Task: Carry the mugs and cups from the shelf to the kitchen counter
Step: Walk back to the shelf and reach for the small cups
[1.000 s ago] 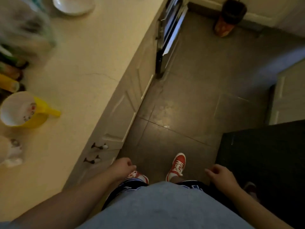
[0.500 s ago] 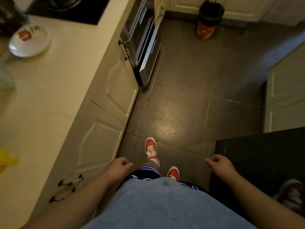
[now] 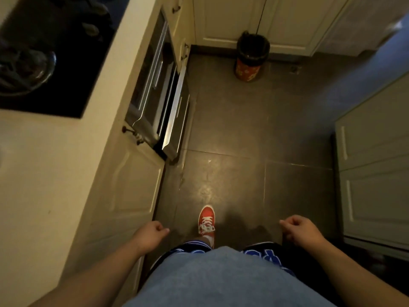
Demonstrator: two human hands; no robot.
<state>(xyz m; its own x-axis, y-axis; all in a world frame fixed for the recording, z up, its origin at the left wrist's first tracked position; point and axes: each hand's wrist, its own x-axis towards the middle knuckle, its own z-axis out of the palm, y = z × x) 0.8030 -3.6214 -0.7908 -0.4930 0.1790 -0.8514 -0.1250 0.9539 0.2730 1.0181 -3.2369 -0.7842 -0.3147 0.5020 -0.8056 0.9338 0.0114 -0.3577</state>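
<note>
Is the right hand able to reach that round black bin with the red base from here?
Probably not. The right hand hangs empty by the hip; the round black bin stands by the far cream cabinets, across dark floor tiles. Nothing blocks it, but it looks beyond arm's reach.

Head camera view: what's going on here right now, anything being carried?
A person stands in the kitchen aisle beside the cream stone counter, one red lace-up sneaker set forward on the dark tiled floor. The left hand and right hand both hang loosely curled and hold nothing. No mug or cup is in view. A red bin with a black liner stands ahead.
</note>
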